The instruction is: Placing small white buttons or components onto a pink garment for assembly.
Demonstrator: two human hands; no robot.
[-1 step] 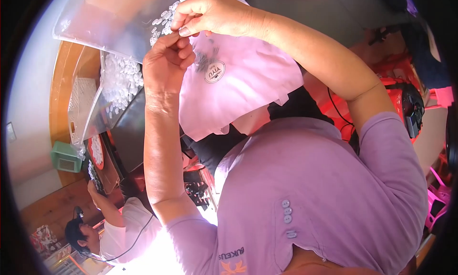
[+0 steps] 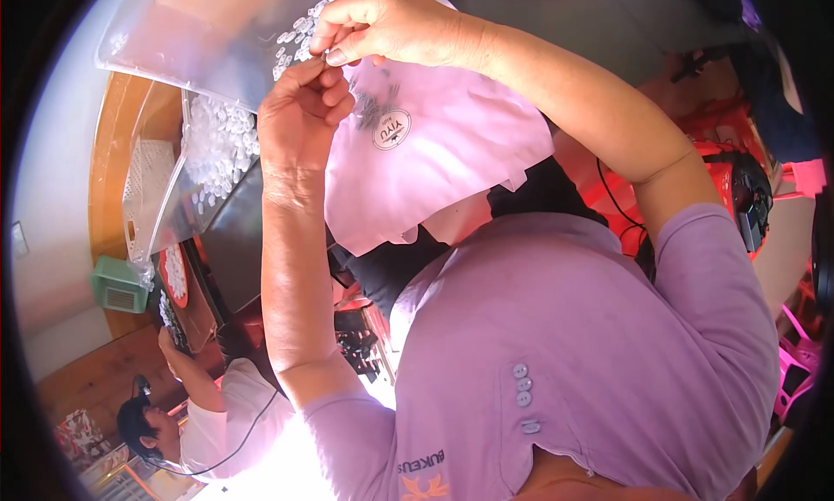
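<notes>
My left hand [image 2: 304,110] and my right hand [image 2: 382,25] meet fingertip to fingertip, both pinched closed. Between them is a tiny piece, too small and too covered by fingers to name. Below the hands, a pink cloth [image 2: 443,145] with a round printed emblem spreads over my lap. On it lies a small heap of thin dark pieces [image 2: 372,110], close to my left fingers. Just beyond my hands, small clear-white oval plastic pieces [image 2: 300,34] are scattered in a clear plastic tray [image 2: 174,71].
Left of my left forearm, a clear bin holds a pile of white plastic pieces [image 2: 221,145]. A green basket [image 2: 122,284] and a red-rimmed dish [image 2: 176,275] stand farther left. At lower left a person in a white shirt [image 2: 239,405] reaches toward similar pieces. Red bags [image 2: 591,184] lie at right.
</notes>
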